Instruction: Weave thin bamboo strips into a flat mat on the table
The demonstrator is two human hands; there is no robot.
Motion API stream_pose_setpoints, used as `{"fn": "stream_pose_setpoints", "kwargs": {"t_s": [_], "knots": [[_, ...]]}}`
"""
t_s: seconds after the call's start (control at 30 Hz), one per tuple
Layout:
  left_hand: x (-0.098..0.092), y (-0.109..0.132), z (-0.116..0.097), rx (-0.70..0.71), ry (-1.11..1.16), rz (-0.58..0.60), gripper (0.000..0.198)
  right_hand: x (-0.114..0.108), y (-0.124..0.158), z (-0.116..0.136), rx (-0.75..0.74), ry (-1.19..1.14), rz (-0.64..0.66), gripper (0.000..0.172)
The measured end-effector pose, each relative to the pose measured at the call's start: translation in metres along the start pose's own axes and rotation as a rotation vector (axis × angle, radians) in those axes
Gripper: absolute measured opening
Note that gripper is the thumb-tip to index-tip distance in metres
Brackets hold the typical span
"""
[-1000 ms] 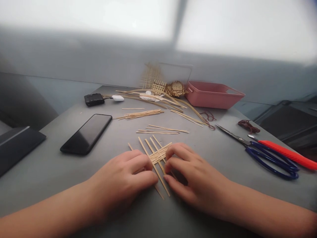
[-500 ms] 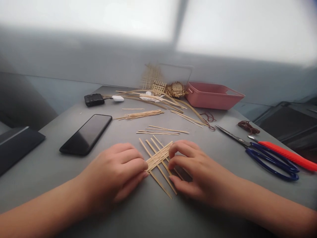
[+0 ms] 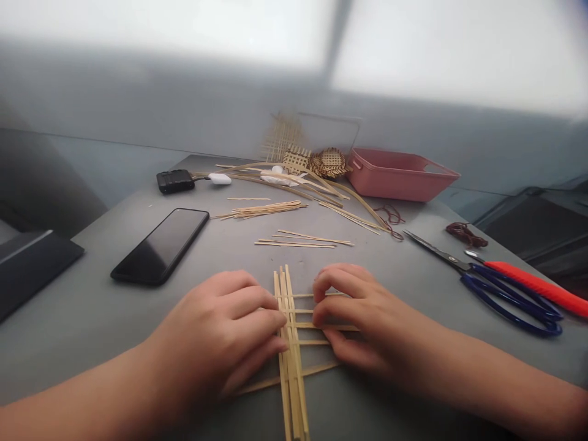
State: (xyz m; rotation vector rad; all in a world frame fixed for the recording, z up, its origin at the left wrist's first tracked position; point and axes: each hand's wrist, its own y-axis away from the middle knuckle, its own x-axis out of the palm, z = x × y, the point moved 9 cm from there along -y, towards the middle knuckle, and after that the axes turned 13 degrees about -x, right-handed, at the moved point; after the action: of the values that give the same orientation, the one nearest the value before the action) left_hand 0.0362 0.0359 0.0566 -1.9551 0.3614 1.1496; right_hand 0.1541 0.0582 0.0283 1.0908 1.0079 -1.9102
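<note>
A small lattice of thin bamboo strips [image 3: 291, 343] lies flat on the grey table [image 3: 413, 288] in front of me. Three strips run away from me and several cross them sideways. My left hand [image 3: 220, 334] rests on the lattice's left side with curled fingers pressing the strips. My right hand [image 3: 356, 318] presses the right side, its fingertips touching the crossing strips. Parts of the strips are hidden under both hands.
A black phone [image 3: 160, 245] lies to the left, blue-handled scissors [image 3: 496, 285] and an orange-handled tool [image 3: 537, 286] to the right. Loose strips [image 3: 303, 240] and a bundle [image 3: 261, 211] lie farther back, with woven pieces [image 3: 321, 162], a pink bin [image 3: 399, 176] and a dark tablet [image 3: 32, 263].
The strip lattice has turned from a diagonal lie to square with me and sits closer. Both hands stayed on its two sides and shifted with it.
</note>
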Motion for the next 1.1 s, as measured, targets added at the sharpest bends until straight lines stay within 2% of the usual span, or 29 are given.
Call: {"fn": "stream_pose_setpoints", "kwargs": {"t_s": [0.17, 0.23, 0.3, 0.43, 0.57, 0.73, 0.97, 1.1], "knots": [[0.001, 0.015, -0.029, 0.046, -0.159, -0.1, 0.038, 0.002, -0.001, -0.008, 0.078, -0.049, 0.041, 0.008], [0.002, 0.026, -0.037, 0.037, -0.175, -0.174, 0.034, 0.003, 0.0, -0.011, 0.112, -0.063, 0.05, 0.008], [0.01, 0.036, -0.04, 0.023, -0.179, -0.168, 0.029, 0.003, 0.0, -0.011, 0.125, -0.05, 0.042, 0.011], [0.023, 0.046, -0.038, 0.015, -0.188, -0.147, 0.032, 0.003, -0.002, -0.006, 0.093, 0.016, 0.03, 0.019], [0.023, 0.044, -0.038, 0.002, -0.176, -0.145, 0.035, 0.011, -0.003, -0.004, 0.077, 0.064, 0.037, 0.023], [0.024, 0.045, -0.042, -0.002, -0.212, -0.135, 0.035, 0.02, 0.0, -0.002, 0.094, 0.198, 0.049, 0.019], [0.03, 0.046, -0.046, 0.035, -0.274, -0.123, 0.035, 0.021, 0.005, 0.007, 0.046, 0.433, 0.014, 0.016], [0.03, 0.046, -0.046, 0.032, -0.266, -0.111, 0.035, 0.021, 0.008, 0.009, 0.054, 0.469, -0.015, 0.018]]}}
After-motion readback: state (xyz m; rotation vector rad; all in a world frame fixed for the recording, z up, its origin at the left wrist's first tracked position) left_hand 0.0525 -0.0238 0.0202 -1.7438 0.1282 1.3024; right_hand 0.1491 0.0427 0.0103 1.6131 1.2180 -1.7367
